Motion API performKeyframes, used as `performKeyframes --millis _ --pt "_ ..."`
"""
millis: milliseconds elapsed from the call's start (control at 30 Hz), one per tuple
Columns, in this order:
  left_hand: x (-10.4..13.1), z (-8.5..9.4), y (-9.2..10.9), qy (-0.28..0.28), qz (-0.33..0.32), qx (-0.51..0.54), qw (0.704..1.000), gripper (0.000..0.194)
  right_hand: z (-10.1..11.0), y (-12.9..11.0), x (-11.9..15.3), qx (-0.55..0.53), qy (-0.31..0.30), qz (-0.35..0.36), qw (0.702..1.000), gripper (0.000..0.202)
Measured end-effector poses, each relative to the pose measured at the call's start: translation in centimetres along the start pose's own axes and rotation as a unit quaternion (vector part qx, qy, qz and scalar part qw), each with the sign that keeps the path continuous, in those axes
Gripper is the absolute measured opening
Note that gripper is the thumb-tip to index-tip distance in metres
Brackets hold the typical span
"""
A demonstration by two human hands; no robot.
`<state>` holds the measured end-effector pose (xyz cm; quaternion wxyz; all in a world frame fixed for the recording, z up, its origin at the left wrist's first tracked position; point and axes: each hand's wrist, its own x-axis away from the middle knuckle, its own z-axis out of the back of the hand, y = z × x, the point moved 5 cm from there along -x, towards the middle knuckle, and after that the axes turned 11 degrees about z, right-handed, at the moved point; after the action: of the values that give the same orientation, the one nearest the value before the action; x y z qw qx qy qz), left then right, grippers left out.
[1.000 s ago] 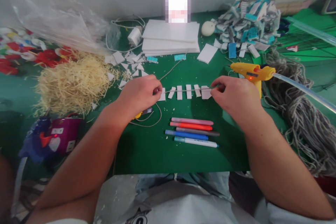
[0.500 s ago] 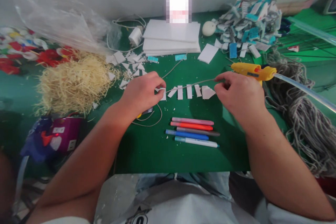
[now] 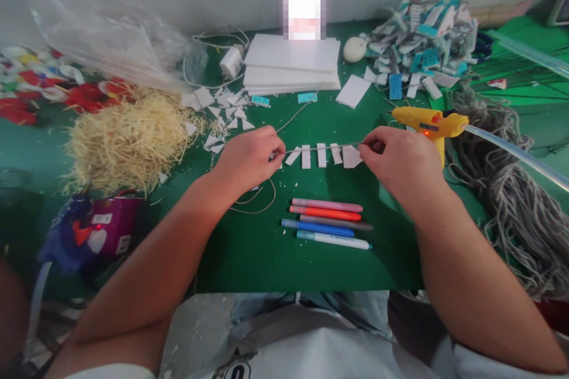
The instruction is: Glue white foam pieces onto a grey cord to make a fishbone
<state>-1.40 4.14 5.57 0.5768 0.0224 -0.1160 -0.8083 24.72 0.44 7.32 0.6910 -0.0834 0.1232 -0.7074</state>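
Observation:
A thin grey cord [image 3: 326, 147] is stretched nearly straight between my two hands, just over a row of small white foam pieces [image 3: 321, 156]. My left hand [image 3: 254, 157] pinches it at the left end of the row, partly covering a foam piece there. At the other end my right hand [image 3: 391, 154] pinches the cord beside a pointed white piece [image 3: 352, 157]. More of the cord trails behind and below my left hand in a loop. Closer to me lie several felt-tip pens [image 3: 326, 226], side by side.
A yellow glue gun [image 3: 429, 121] lies right of my right hand, near a heap of grey yarn [image 3: 502, 189]. Straw-like shreds [image 3: 128, 139] and a blue glue gun [image 3: 66, 234] are at left. White foam sheets [image 3: 291, 80] and a pile of blue-and-white pieces [image 3: 427, 41] stand behind.
The cord has gone from slanting to nearly level and taut over the foam pieces. My left hand has shifted slightly right, and my right hand slightly left and down.

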Motion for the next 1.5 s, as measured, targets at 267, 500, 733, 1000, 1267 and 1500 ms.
performKeyframes --millis 267,500,733,1000,1267,1500 --pt "0.4 1.3 -0.7 -0.007 0.023 -0.014 1.000 0.025 0.1 -1.3 0.2 0.004 -0.090 -0.046 0.995 0.013" --pt "0.2 0.6 -0.6 -0.038 0.023 -0.038 0.998 0.025 0.0 -0.7 0.2 0.028 -0.091 0.007 0.995 0.018" --pt "0.2 0.7 -0.4 -0.057 0.043 -0.046 0.996 0.026 1.7 -0.4 0.2 0.056 -0.054 -0.042 0.996 0.031" --pt "0.6 1.1 -1.0 -0.004 0.029 -0.023 0.999 0.022 2.0 -0.1 0.2 0.038 -0.040 -0.067 0.996 0.024" --pt "0.4 0.1 1.9 0.168 -0.101 0.064 0.979 0.028 -1.5 1.6 0.1 -0.010 -0.013 0.151 0.988 0.035" --pt "-2.2 -2.4 9.1 0.129 -0.204 0.020 0.970 0.022 -1.9 1.0 -0.3 -0.002 -0.051 0.168 0.985 0.036"
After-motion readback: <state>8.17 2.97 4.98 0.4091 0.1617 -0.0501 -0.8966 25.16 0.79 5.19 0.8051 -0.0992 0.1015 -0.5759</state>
